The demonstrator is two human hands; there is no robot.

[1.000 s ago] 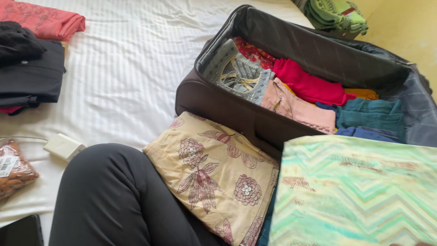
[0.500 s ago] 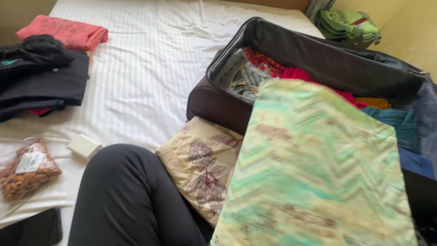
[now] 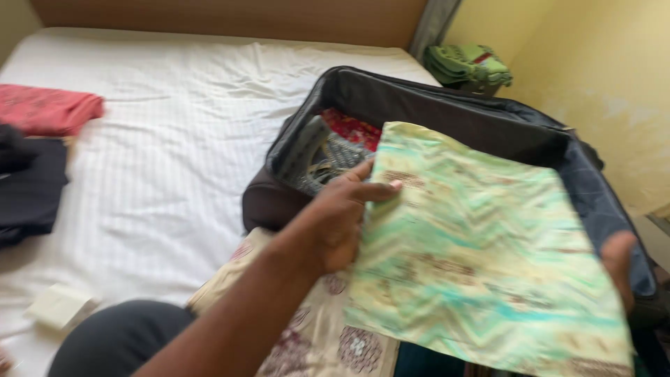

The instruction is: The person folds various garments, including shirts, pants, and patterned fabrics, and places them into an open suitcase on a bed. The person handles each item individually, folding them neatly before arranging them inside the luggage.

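Hands on a folded green zigzag cloth (image 3: 481,258), held flat over the open dark suitcase (image 3: 447,105). Left hand (image 3: 342,220) clamped on the cloth's near left edge, thumb on top and pointing across the pattern, fingers tucked underneath. Right hand (image 3: 618,269) at the far right edge, mostly hidden behind the cloth, only fingertips showing past the rim, so grip closed on the fabric there too, though hard to see fully. Cloth tilted slightly, far corner up near the suitcase's back wall, near edge down over the lap. Covering most of the case's inside; only a red garment (image 3: 352,129) and a grey patterned piece (image 3: 321,160) peeking out at the left end of the case. Under the left forearm, a beige floral cloth (image 3: 314,335) lying against the suitcase's front wall and beside a black-trousered knee (image 3: 115,338). Suitcase resting on a white striped bed sheet (image 3: 174,139). Over at the left edge, a folded red cloth (image 3: 49,108) and dark clothes (image 3: 28,181), well apart from the case. Small white box (image 3: 59,307) near the knee. Beyond the case, a stack of green fabric (image 3: 467,66) against the yellow wall (image 3: 600,70).
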